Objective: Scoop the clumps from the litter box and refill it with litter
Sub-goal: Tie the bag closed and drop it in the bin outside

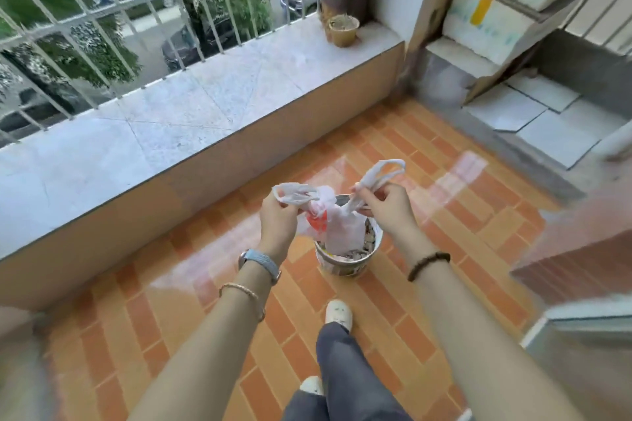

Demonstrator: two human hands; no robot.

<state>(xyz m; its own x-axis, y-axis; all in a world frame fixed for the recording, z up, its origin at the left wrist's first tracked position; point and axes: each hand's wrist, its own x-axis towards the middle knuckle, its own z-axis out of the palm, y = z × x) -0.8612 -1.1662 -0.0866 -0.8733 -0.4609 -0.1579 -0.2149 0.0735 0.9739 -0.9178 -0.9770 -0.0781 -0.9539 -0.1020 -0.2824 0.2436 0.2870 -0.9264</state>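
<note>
The person is standing on an orange tiled balcony floor (212,284), holding a white plastic bag (337,227) over a small round bucket (345,265) just beyond their feet. The left hand (277,219) is pinching one handle loop (295,195) with curled fingers; the right hand (386,207) is gripping the other loop (379,173), fingers closed around it. The bag is hanging between them, its bottom resting in the bucket. It looks thin, soft and slippery, probably light; the twisted handles are offering the surest hold.
</note>
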